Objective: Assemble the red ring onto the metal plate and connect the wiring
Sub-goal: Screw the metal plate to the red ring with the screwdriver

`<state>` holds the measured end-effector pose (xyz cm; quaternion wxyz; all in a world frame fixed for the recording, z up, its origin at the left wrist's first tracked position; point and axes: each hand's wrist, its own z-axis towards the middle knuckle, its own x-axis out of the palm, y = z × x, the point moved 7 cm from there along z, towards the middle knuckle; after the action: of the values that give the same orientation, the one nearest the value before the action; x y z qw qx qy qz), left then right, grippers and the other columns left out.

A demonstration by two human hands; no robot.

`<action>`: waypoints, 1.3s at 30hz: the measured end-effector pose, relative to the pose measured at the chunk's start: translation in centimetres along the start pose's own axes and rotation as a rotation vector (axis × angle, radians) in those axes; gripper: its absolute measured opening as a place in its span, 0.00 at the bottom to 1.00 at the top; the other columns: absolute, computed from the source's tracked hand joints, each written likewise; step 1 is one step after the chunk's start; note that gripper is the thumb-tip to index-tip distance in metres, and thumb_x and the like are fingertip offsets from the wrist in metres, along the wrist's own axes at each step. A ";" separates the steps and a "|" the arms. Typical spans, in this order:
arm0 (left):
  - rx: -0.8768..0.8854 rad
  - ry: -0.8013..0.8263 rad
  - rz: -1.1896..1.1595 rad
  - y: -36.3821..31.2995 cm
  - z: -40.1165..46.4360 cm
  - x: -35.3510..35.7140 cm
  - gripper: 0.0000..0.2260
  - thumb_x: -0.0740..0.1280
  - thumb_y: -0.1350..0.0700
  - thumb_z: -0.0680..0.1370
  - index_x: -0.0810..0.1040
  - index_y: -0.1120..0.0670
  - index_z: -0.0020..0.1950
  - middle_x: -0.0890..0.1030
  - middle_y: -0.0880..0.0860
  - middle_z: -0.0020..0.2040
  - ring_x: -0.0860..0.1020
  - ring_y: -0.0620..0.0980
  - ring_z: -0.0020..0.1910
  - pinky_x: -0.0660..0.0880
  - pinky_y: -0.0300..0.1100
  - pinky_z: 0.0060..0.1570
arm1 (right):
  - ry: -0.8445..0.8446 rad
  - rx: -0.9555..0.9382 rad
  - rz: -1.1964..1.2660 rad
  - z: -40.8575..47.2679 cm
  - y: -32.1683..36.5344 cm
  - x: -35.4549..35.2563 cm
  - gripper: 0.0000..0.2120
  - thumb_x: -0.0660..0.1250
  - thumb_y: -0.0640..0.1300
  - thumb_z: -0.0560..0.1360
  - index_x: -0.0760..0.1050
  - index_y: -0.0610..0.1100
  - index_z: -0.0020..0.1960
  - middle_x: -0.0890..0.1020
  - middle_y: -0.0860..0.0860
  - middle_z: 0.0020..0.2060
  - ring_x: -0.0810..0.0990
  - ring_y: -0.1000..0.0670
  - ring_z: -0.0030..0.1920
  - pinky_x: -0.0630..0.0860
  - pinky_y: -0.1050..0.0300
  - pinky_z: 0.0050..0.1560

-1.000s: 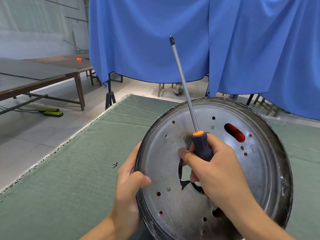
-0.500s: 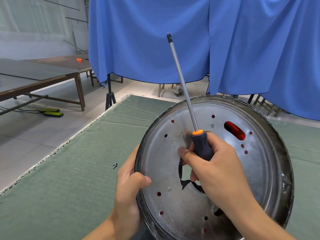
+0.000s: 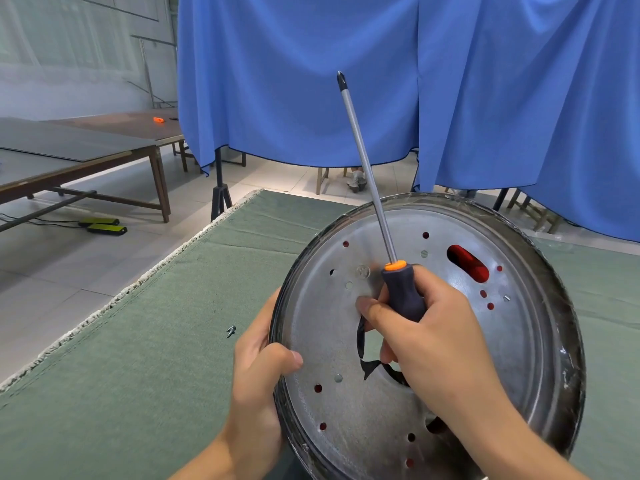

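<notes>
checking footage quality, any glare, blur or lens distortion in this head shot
Head view: soft glare on the metal plate; the table edge bows from wide-angle distortion; the right hand, screwdriver and loose screw look sharp; lighting is even, shadows faint.

The green-covered worktop (image 3: pixel 138 358) lies open to the left of the tilted metal plate (image 3: pixel 519 358), with only a small screw (image 3: pixel 231 330) lying near the left hand (image 3: pixel 258 372). The plate fills the right side. A screwdriver (image 3: pixel 367 181) shaft juts up above it, toward the blue curtain (image 3: pixel 346 81) that closes off the far side.
</notes>
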<state>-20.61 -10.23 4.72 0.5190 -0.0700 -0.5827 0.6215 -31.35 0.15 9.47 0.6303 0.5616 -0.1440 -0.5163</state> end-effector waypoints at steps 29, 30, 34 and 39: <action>-0.468 -0.252 0.523 2.3 2.7 -4.5 0.06 0.62 0.54 0.57 0.65 0.49 0.24 0.63 0.52 0.29 0.61 0.51 0.30 0.60 0.46 0.34 | 0.339 0.393 -0.009 5.5 -5.8 4.7 0.07 0.72 0.41 0.71 0.75 0.41 0.40 0.79 0.50 0.23 0.75 0.54 0.21 0.69 0.64 0.26; -0.475 -0.240 0.565 2.2 2.8 -4.7 0.06 0.62 0.53 0.56 0.66 0.50 0.26 0.63 0.55 0.32 0.61 0.51 0.32 0.60 0.49 0.36 | 0.355 0.403 -0.008 5.5 -6.0 4.8 0.07 0.72 0.41 0.72 0.74 0.41 0.40 0.79 0.51 0.21 0.75 0.55 0.20 0.68 0.66 0.24; -0.476 -0.196 0.709 1.9 3.4 -5.1 0.08 0.61 0.51 0.54 0.62 0.50 0.22 0.60 0.53 0.26 0.57 0.49 0.26 0.53 0.46 0.31 | 0.385 0.431 0.002 5.6 -6.5 5.2 0.06 0.71 0.40 0.73 0.75 0.40 0.40 0.80 0.50 0.22 0.74 0.55 0.20 0.67 0.69 0.21; -0.499 -0.157 0.807 2.0 3.8 -5.8 0.09 0.60 0.54 0.55 0.60 0.50 0.19 0.58 0.46 0.22 0.55 0.44 0.20 0.54 0.38 0.25 | 0.411 0.501 0.014 5.6 -7.4 6.2 0.05 0.71 0.38 0.73 0.75 0.39 0.42 0.81 0.48 0.24 0.74 0.54 0.20 0.69 0.67 0.22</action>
<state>-21.76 -16.47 1.35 0.1584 -0.3660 -0.6779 0.6176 -36.59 -6.78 2.45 0.4917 0.7908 -0.1403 -0.3363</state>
